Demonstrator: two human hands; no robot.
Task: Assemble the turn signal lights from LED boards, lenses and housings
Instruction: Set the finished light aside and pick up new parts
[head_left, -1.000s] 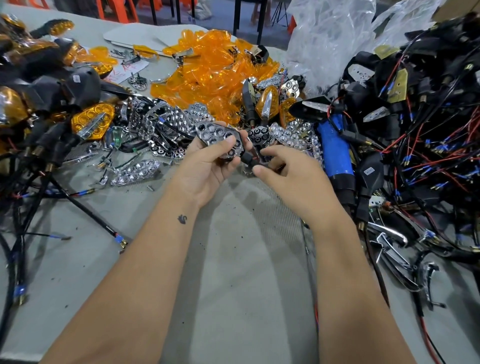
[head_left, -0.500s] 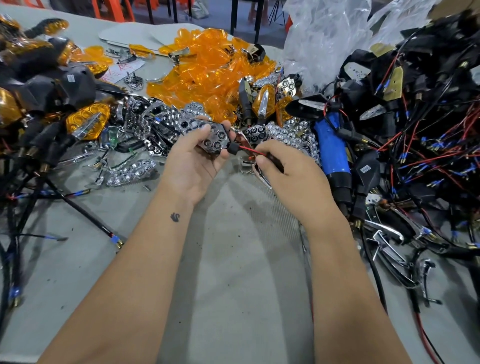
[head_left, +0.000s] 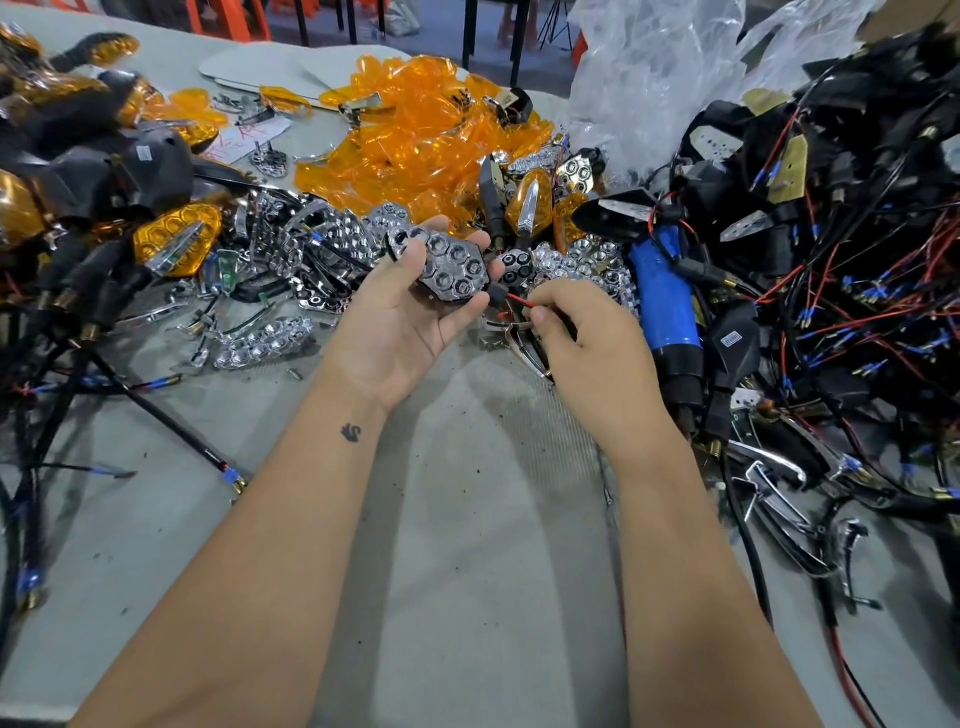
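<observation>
My left hand (head_left: 400, 322) holds a chrome honeycomb reflector (head_left: 447, 267) with its cups facing up, thumb curled over its near edge. A short black stem sticks out of its right end, and a red wire (head_left: 517, 300) runs from that stem. My right hand (head_left: 587, 338) pinches the red wire just right of the stem. Behind the hands lies a heap of orange lenses (head_left: 415, 140). Loose chrome reflectors (head_left: 265, 340) are scattered to the left. Black housings with red and black wires (head_left: 831, 260) are piled on the right.
Finished orange-and-black signal lights (head_left: 176, 239) lie at the far left with black cables. A blue-handled tool (head_left: 665, 296) stands just right of my right hand. Crumpled clear plastic bags (head_left: 675, 67) sit at the back. Chrome trim pieces (head_left: 779, 483) lie near the right edge of the grey table (head_left: 467, 571).
Both hands have drifted slightly away from me with the reflector. My right hand has pulled rightward along the red wire, drawing it out of the stem.
</observation>
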